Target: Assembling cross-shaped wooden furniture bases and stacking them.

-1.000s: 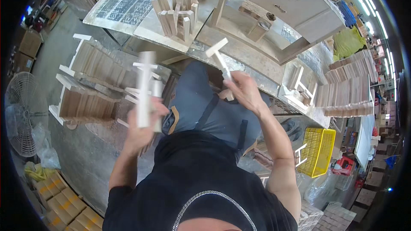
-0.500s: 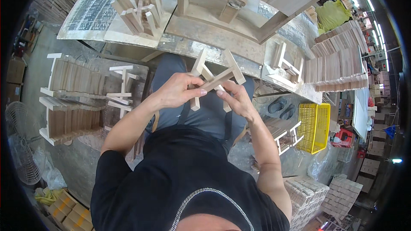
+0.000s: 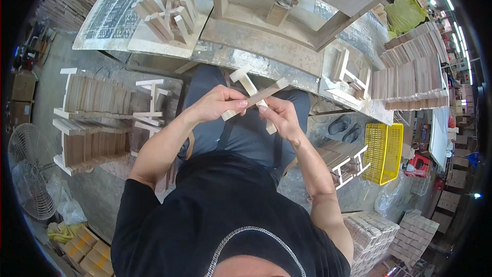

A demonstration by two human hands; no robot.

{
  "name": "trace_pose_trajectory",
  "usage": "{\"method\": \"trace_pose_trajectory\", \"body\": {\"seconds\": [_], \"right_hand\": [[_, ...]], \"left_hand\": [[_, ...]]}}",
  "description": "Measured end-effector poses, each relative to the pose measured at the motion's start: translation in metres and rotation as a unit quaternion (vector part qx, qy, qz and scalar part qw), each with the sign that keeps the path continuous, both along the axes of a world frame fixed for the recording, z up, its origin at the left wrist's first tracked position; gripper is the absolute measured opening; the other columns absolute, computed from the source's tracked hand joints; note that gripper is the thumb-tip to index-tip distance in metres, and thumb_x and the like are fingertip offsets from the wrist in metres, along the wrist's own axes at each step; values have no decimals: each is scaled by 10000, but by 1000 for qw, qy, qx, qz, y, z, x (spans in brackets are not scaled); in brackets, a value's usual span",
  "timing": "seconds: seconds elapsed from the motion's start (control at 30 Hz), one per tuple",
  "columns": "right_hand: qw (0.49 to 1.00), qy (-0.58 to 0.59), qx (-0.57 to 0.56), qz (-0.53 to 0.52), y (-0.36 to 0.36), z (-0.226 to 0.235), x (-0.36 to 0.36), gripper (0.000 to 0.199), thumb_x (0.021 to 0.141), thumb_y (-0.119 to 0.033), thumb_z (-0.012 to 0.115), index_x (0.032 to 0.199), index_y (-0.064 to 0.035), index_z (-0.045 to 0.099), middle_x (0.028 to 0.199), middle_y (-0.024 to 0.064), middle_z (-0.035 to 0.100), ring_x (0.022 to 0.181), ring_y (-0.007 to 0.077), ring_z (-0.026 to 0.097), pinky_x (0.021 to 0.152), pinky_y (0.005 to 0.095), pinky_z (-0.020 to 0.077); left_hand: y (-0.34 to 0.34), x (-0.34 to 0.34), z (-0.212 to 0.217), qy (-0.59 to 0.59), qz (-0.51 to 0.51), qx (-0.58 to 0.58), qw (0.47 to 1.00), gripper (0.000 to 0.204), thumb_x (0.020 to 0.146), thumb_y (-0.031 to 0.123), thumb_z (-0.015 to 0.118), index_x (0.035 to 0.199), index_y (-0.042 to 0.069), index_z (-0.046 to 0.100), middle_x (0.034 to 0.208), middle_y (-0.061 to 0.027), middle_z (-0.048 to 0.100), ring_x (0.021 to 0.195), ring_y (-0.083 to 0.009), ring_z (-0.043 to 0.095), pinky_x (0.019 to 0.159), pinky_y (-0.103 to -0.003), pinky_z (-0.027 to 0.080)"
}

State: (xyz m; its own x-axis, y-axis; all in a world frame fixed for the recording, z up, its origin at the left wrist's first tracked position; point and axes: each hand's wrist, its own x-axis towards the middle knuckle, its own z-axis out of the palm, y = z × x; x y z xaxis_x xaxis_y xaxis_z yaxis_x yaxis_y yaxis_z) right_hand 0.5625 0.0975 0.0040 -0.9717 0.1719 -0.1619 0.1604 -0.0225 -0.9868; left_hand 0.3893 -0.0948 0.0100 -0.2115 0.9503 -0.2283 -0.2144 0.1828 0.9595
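Compared with half a second ago, the two pale wooden slats now sit lower and closer to the body, crossed over the lap rather than raised toward the bench, and the head has tipped so the grey, paint-spattered workbench (image 3: 266, 51) fills more of the top of the view. That reads as the pieces being brought together for fitting, with alignment now the fine part of the work.

On the left, stacks of brown wooden slats on white racks (image 3: 84, 123) stand on the floor beside a white floor fan (image 3: 31, 172). The left hand (image 3: 215, 105) is curled, thumb and fingers pinching the lower left end of the long pale wooden slat (image 3: 256, 98), which slants up to the right. Crossing behind it is the short pale wooden slat (image 3: 251, 90); the right hand (image 3: 279, 118) is closed around its lower end. Both pieces hang above the grey-trousered knees, between the hands, touching where they cross. Farther right, a yellow plastic crate (image 3: 383, 153) rests on the floor.
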Motion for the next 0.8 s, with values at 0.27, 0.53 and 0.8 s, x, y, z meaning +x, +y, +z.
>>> {"method": "trace_pose_trajectory", "body": {"seconds": [0.27, 0.53, 0.8], "right_hand": [[999, 30, 7, -37, 6, 17, -28, 200, 990, -165, 644, 1007, 21, 717, 778, -11, 626, 705, 70, 535, 623, 256, 429], [994, 12, -99, -54, 41, 10, -43, 541, 1004, -480, 571, 1133, 26, 710, 901, 59, 687, 817, 132, 624, 746, 272, 478], [829, 189, 504, -148, 74, 47, -89, 396, 841, -266, 816, 1085, 25, 702, 955, 229, 696, 878, 340, 677, 783, 434, 525]], "left_hand": [[15, -17, 5, 60, 82, 14, 995, 273, 976, 270, 713, 1040, 7, 753, 868, -27, 735, 809, -81, 641, 738, -258, 497], [16, -9, 27, 82, 154, 152, 973, 355, 905, 136, 768, 1229, 9, 698, 1156, -107, 721, 862, -135, 713, 732, -286, 561], [85, -67, 33, 445, 278, 124, 842, 202, 939, 115, 727, 1066, -39, 701, 806, -107, 716, 668, -126, 683, 616, -287, 531]]}}
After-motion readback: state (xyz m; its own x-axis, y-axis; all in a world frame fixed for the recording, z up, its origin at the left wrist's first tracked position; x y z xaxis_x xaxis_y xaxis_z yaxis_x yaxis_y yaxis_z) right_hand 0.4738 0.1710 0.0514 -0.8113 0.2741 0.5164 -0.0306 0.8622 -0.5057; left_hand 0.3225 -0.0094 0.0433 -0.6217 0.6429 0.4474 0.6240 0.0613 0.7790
